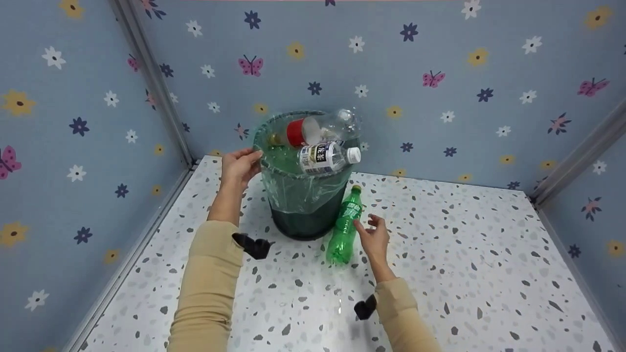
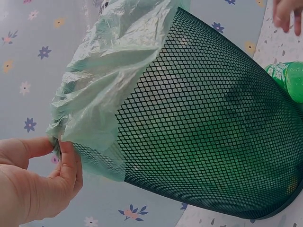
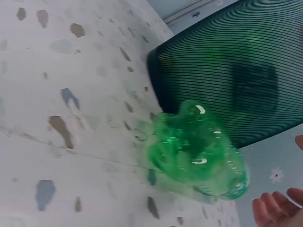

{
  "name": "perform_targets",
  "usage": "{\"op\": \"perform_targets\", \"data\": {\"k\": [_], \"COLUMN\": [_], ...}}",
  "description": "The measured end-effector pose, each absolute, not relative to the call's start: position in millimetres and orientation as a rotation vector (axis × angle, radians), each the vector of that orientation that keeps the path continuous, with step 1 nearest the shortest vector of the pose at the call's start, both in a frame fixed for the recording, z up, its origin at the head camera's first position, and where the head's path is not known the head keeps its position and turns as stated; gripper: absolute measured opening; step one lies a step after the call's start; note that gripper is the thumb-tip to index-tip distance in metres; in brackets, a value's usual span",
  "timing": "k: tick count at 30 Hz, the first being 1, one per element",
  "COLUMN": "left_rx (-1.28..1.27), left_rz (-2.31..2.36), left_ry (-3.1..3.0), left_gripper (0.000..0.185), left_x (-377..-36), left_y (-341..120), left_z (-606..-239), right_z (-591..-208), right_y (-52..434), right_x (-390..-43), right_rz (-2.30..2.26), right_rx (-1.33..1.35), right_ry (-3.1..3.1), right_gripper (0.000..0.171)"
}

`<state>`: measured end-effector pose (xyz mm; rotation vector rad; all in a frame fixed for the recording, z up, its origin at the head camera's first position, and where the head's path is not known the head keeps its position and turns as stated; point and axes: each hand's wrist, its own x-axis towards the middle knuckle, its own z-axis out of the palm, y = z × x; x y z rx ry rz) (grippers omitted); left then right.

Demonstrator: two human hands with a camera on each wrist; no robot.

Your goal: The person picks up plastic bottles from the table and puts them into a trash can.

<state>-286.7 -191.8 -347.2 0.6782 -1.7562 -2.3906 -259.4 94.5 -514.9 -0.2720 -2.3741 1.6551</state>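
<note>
Fingers of the left hand (image 1: 239, 166) pinched the rim of the green plastic liner (image 2: 102, 75) on the mesh bin (image 1: 303, 215), which stood just right of that hand on the speckled desk (image 1: 464, 254). The right hand (image 1: 374, 239) was loosely spread, fingertips beside a green bottle (image 1: 345, 227) leaning against the bin. Two clear bottles (image 1: 325, 142) lay on top of the bin.

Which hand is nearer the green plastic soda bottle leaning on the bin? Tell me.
Right. The right hand is beside the green plastic soda bottle, fingers at its label. The left hand pinches the liner at the dark mesh bin rim.
</note>
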Motion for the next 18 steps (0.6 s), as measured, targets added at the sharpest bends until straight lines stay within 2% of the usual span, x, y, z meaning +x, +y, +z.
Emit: {"op": "perform_targets", "data": {"k": [8, 18], "left_rx": [0.694, 0.697], "left_rz": [-2.385, -2.394], "left_ry": [-1.771, -1.760], "left_gripper": [0.041, 0.040], "left_x": [-286.8, -287.1], "left_y": [-192.4, -192.3], "left_z": [-347.0, -347.1], "right_z": [-531.1, -538.3], "right_y": [82.8, 73.2], "right_x": [-254.0, -254.5], "right_rz": [1.655, 1.776], "right_rx": [-0.367, -0.442], "right_ry": [-2.617, -2.735], "right_gripper": [0.080, 0.094]}}
